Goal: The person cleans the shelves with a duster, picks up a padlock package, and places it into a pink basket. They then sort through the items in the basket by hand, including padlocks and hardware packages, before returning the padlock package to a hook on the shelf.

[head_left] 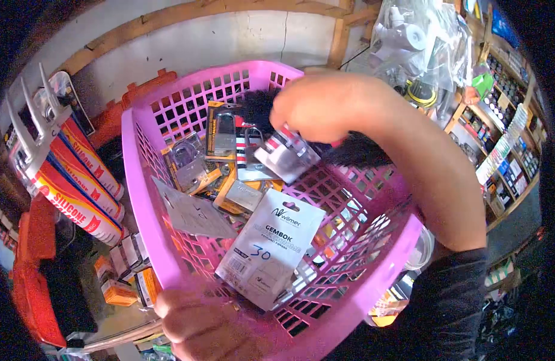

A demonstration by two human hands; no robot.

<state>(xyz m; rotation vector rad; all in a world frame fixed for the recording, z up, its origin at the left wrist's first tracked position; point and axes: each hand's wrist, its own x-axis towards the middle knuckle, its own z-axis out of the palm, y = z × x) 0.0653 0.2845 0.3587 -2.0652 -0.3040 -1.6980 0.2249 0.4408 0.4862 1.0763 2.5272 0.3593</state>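
Observation:
A pink plastic basket (130,174) with lattice sides takes up the middle of the view, tilted toward me. My left hand (208,325) is closed over its near rim. Over the basket's far right part, my right hand (316,105) pinches a small packaged item (288,157), its print blurred. Just beneath lies a carded padlock (253,153) with a red, black and white striped back. Several more padlock packs lie around it, among them a yellow-and-black pack (222,129) and a clear blister pack (187,162). Nearer me leans a white card (271,243) marked "Gembok" and "30".
Silicone tubes (79,198) with white nozzles stand at the left, by a red plastic object (40,271). Small boxes (115,283) sit beside the basket. Black fuzzy material (358,150) shows beside my right hand. Stocked shelves (506,144) and hanging plastic bags (410,42) are at the right.

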